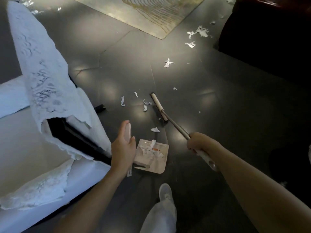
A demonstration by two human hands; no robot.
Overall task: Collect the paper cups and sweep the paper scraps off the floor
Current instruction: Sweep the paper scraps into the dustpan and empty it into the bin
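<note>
Two hands, both occupied. The left hand (123, 147) holds the upright handle of a beige plastic dustpan (158, 166), thumb on one side of the flat bar, fingers laid along the other. The right hand (196, 142) is clenched round the thin metal shaft of a broom (159, 107); the pale grip end sticks out behind the fist.

Several paper scraps (145, 108): thin, torn, crumpled, white. They lie on the dark glossy floor (218, 115) ahead of the left hand, just left of the broom head. One more scrap (155, 129) sits between the broom head and the dustpan mouth.

The broom head is long and narrow, with dark bristles. Its long axis runs away from the person, so its broad side faces the scraps, and the right hand's tool is nearest them. The likely next move is a pull sideways and back toward the dustpan, which holds a crumpled white heap.

Further scraps (200, 31) lie well ahead of the right hand. No paper cups in view.
</note>
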